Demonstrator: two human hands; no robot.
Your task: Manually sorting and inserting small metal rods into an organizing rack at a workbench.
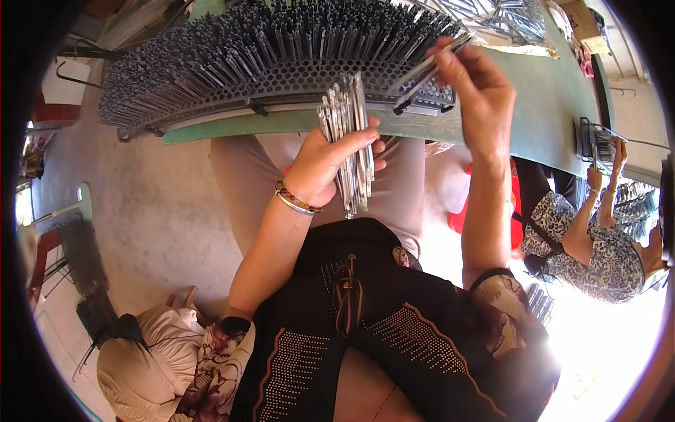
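Observation:
My left hand (325, 160) is closed around a bundle of thin silvery metal rods (347, 119) in front of my lap. The rods stand roughly upright, and their ends stick out above and below my fingers. Up at the right, my right hand (486, 95) pinches a few slim metal rods (420, 72), which slant down to the left over the right end of a rack. That dark perforated rack (278, 76) is packed with rods standing in its holes; fewer stand toward its right end. Whether the rod tips in my right hand enter any holes, I cannot tell.
The rack rests on a green table (541, 88), whose near edge runs above my knees. Loose metal rods (503, 17) lie at the back. A co-worker (590, 243) in a patterned top handles a small wire rack at the right. A red object (457, 218) stands below the table.

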